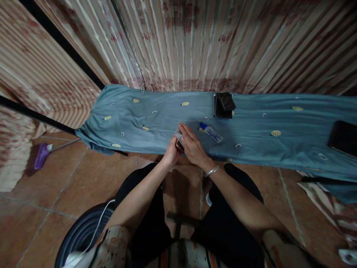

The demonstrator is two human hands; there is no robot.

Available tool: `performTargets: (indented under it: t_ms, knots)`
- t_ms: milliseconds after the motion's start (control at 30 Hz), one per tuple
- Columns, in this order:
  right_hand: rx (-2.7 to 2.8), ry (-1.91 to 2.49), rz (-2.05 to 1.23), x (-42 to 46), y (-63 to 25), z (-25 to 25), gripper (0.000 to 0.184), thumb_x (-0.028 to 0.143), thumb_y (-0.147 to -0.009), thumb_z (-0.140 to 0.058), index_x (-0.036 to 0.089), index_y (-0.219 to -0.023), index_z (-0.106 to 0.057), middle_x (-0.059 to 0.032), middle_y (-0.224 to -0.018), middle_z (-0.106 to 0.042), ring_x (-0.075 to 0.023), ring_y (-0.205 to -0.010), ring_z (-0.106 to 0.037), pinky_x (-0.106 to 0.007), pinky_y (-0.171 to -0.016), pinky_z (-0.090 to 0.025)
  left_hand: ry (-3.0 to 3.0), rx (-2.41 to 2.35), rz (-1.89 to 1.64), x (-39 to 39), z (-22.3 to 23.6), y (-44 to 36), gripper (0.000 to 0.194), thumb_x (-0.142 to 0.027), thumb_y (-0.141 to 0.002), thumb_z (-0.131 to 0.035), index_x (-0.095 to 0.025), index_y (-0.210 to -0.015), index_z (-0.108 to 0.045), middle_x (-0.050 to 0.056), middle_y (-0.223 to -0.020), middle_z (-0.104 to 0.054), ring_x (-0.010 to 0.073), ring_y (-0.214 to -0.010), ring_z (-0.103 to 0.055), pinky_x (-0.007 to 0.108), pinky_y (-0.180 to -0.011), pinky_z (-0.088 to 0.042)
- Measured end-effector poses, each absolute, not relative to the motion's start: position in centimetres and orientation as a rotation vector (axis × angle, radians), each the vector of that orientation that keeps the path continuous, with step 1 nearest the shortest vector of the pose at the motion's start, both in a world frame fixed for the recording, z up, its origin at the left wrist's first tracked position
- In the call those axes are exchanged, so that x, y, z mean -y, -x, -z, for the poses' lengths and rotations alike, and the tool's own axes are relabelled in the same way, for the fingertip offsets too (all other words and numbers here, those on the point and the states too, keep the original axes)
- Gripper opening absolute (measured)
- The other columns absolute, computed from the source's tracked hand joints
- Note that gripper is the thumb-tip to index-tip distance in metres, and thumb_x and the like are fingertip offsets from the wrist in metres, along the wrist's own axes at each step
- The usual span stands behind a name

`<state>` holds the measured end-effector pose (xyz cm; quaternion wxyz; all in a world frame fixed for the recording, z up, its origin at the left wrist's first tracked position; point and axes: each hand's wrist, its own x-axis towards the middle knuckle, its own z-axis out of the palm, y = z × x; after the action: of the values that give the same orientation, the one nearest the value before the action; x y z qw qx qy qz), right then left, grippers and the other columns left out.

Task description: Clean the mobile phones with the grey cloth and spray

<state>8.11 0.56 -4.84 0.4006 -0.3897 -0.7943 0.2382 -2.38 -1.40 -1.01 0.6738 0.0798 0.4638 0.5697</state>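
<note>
The left hand (pixel 172 153) grasps a dark, shiny-edged device (pixel 179 145) above the near edge of the blue cloth (pixel 164 111); the right hand (pixel 193 146) holds a pale wipe (pixel 179 135) against it. A blue-capped bottle (pixel 212 133) lies nearby.

No lettering or number can be read: the reddish marks (pixel 184 16) on the striped beige fabric curtain (pixel 200 56) across the top and the tiny white-edged rectangles (pixel 264 115) on the teal patterned cloth (pixel 167 106) mid-frame are illegible.
</note>
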Motion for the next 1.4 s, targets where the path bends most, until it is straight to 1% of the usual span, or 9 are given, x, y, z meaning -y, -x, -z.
performTargets:
  t_ms: [233, 367, 533, 633, 767, 900, 1100, 1267, 1400]
  knots:
    - [1.890, 1.147, -0.738, -1.8, -8.7, 5.0, 0.059, 0.044, -0.108, -0.026, 0.016, -0.153, -0.049, -0.0131, -0.155, -0.057, -0.0233, -0.146, -0.052, -0.044, -0.125, -0.039, -0.215, -0.988, -1.226, 1.5, 0.1, 2.4, 0.042, -0.036, -0.106, -0.040, -0.015, -0.114, -0.075, 0.008, -0.111, -0.080, 0.0226, -0.119, -0.071, 0.034, -0.106, -0.052]
    - [1.807, 1.204, -0.789, -2.6, -9.2, 5.7, 0.058, 0.052, -0.106, -0.030, 0.020, -0.146, -0.058, -0.0112, -0.148, -0.064, -0.0263, -0.139, -0.059, -0.045, -0.120, -0.044, -0.270, -0.974, -1.256, 1.3, 0.0, 2.7, 0.042, -0.037, -0.104, -0.044, -0.015, -0.126, -0.072, 0.009, -0.117, -0.080, 0.0249, -0.120, -0.070, 0.038, -0.109, -0.052]
    - [1.680, 1.212, -0.879, -3.0, -9.4, 6.1, 0.049, 0.052, -0.104, -0.040, 0.023, -0.130, -0.070, -0.0085, -0.127, -0.076, -0.0291, -0.119, -0.070, -0.046, -0.105, -0.053, -0.294, -0.993, -1.275, 1.0, 0.2, 3.2, 0.042, -0.040, -0.104, -0.045, -0.014, -0.120, -0.074, 0.010, -0.111, -0.081, 0.0254, -0.115, -0.073, 0.037, -0.104, -0.055]
    - [1.628, 1.230, -0.948, -3.1, -9.6, 5.9, 0.043, 0.051, -0.100, -0.047, 0.024, -0.117, -0.076, -0.0046, -0.104, -0.081, -0.0265, -0.097, -0.073, -0.039, -0.090, -0.056, -0.265, -1.043, -1.240, 0.9, 0.5, 3.4, 0.047, -0.046, -0.104, -0.043, -0.012, -0.117, -0.074, 0.011, -0.105, -0.081, 0.0261, -0.109, -0.075, 0.037, -0.097, -0.059]
    - [1.576, 1.263, -0.987, -3.2, -9.8, 5.7, 0.041, 0.053, -0.096, -0.052, 0.022, -0.103, -0.079, -0.0009, -0.084, -0.075, -0.0207, -0.078, -0.067, -0.030, -0.074, -0.050, -0.256, -1.085, -1.216, 0.6, 0.6, 3.5, 0.054, -0.053, -0.103, -0.041, -0.012, -0.116, -0.073, 0.012, -0.099, -0.081, 0.0265, -0.103, -0.076, 0.037, -0.089, -0.062]
    - [1.527, 1.281, -0.983, -3.4, -9.8, 5.7, 0.040, 0.052, -0.093, -0.055, 0.020, -0.094, -0.078, -0.0006, -0.077, -0.071, -0.0189, -0.073, -0.063, -0.029, -0.071, -0.047, -0.330, -1.103, -1.251, 0.7, 0.6, 3.7, 0.051, -0.055, -0.102, -0.044, -0.013, -0.109, -0.073, 0.011, -0.094, -0.080, 0.0261, -0.098, -0.077, 0.036, -0.083, -0.063]
    - [1.565, 1.366, -0.862, -3.8, -10.6, 4.7, 0.036, 0.050, -0.093, -0.056, 0.021, -0.090, -0.077, -0.0016, -0.074, -0.071, -0.0197, -0.072, -0.063, -0.029, -0.068, -0.045, -0.586, -1.192, -1.321, 0.9, 1.6, 4.6, 0.039, -0.047, -0.082, -0.077, -0.019, -0.109, -0.070, 0.007, -0.111, -0.076, 0.0215, -0.096, -0.073, 0.030, -0.080, -0.062]
    - [1.666, 1.413, -0.746, -3.6, -10.9, 4.0, 0.034, 0.047, -0.095, -0.054, 0.022, -0.095, -0.077, -0.0045, -0.079, -0.074, -0.0235, -0.075, -0.067, -0.031, -0.071, -0.047, -1.161, -1.440, -1.324, 0.6, 3.0, 4.9, 0.070, -0.030, -0.050, -0.096, -0.023, -0.114, -0.069, 0.009, -0.137, -0.062, 0.0296, -0.135, -0.056, 0.042, -0.116, -0.044]
    - [1.681, 1.379, -0.689, -3.2, -10.3, 4.2, 0.038, 0.048, -0.096, -0.049, 0.023, -0.104, -0.077, -0.0063, -0.087, -0.077, -0.0263, -0.084, -0.070, -0.033, -0.075, -0.050, -1.526, -1.530, -1.224, 0.3, 3.8, 5.1, 0.089, -0.031, -0.049, -0.096, -0.022, -0.129, -0.060, 0.013, -0.142, -0.055, 0.0327, -0.141, -0.048, 0.050, -0.124, -0.032]
